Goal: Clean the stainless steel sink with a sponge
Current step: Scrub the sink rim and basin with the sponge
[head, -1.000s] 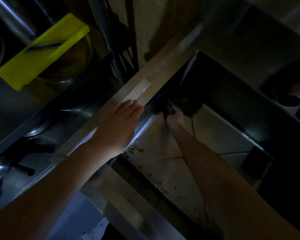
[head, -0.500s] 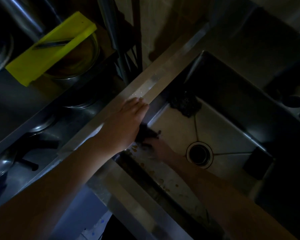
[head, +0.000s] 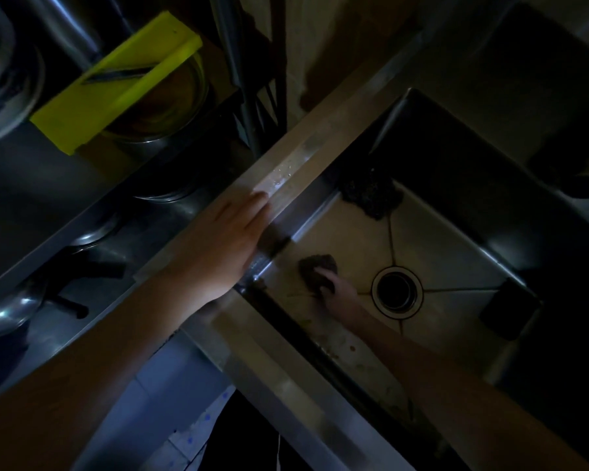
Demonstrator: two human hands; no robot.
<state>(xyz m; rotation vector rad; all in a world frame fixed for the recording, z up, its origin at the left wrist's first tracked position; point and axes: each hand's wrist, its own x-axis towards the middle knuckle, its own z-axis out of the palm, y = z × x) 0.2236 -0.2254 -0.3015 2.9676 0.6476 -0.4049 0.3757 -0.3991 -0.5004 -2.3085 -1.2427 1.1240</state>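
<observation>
The scene is dim. The stainless steel sink point(head: 439, 239) fills the right half, its round drain point(head: 397, 291) near the middle of the floor. My right hand point(head: 337, 288) is down in the basin, shut on a dark sponge point(head: 317, 265) pressed to the sink floor just left of the drain. My left hand point(head: 225, 246) lies flat on the sink's left rim point(head: 296, 168), fingers together, holding nothing. Brown stains point(head: 351, 348) dot the basin floor near the front wall.
A dark scouring wad point(head: 371, 195) sits in the sink's far left corner. A black block point(head: 505, 309) rests at the right of the basin. Left of the rim are steel bowls point(head: 157, 107), a yellow slicer point(head: 116, 79) and dark-handled pans point(head: 11, 314).
My right hand slid the sponge from the far left corner toward me along the left wall, then right toward the drain. The dark wad stayed in the corner. My left hand kept its place.
</observation>
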